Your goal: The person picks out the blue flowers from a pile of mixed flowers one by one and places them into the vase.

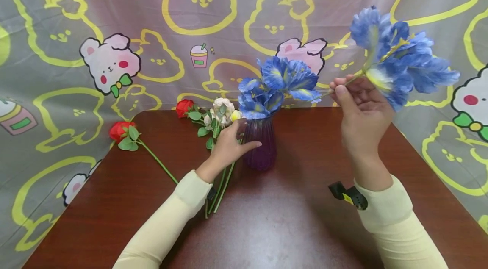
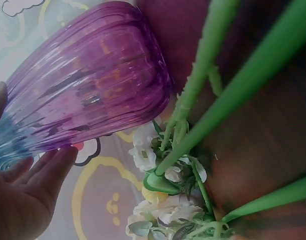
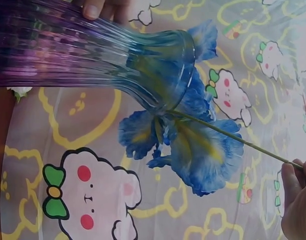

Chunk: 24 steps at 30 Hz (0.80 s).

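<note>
A ribbed glass vase [image 1: 264, 154], purple below and blue at its neck, stands upright on the table with blue irises [image 1: 284, 76] in its mouth. My left hand [image 1: 228, 142] holds the vase from its left side, thumb across the front and fingers partly hidden behind it. To the right, my raised right hand [image 1: 364, 112] pinches the thin green stem [image 3: 233, 136] of another blue iris [image 1: 398, 51]. Its bloom spreads above and beyond the hand. The stem slants down to the vase's rim; whether its tip is inside cannot be told.
Left of the vase lie white flowers [image 1: 224, 110] with long green stems, partly under my left hand and arm. A red rose [image 1: 184, 108] lies behind them, and another red rose [image 1: 121, 131] near the left table edge. A patterned curtain [image 1: 213, 2] hangs behind the brown table [image 1: 267, 218].
</note>
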### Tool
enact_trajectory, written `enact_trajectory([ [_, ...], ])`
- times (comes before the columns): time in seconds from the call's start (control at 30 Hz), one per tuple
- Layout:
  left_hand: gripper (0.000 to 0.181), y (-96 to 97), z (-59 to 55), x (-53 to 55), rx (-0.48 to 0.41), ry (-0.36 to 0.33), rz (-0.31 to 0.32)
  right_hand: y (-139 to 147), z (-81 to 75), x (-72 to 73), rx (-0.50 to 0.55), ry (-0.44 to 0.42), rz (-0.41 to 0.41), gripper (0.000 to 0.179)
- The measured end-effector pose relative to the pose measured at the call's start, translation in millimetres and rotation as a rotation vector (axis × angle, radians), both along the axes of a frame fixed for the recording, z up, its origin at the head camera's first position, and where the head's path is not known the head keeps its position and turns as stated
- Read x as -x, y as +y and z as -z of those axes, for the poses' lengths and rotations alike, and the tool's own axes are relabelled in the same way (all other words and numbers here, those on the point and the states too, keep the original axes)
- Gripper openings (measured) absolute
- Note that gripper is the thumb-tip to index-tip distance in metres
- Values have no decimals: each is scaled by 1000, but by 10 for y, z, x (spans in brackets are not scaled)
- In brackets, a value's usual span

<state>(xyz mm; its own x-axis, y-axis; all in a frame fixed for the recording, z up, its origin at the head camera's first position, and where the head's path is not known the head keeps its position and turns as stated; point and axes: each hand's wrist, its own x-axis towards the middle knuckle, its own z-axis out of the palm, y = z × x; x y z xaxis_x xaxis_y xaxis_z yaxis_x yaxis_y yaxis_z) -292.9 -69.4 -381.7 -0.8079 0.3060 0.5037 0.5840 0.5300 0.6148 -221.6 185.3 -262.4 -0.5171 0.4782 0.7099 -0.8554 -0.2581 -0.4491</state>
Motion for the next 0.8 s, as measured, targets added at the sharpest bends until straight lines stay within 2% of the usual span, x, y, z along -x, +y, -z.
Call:
enact_trajectory([
  [0.23,78,-8,-21,-4,26,-71,-2,11,-78,8,35,53,24,22],
  [0.4,78,-8,-31,-10,6,-97,11,-13,-95,13,48,48,27,24],
  [0.57,78,-9,-36,-21,16,-105,9,-59,-53,36,12,15,42,20],
  [0.8,78,-4,-31,-22,34,-90,6,-153,36,65,20,-32,-36,21],
])
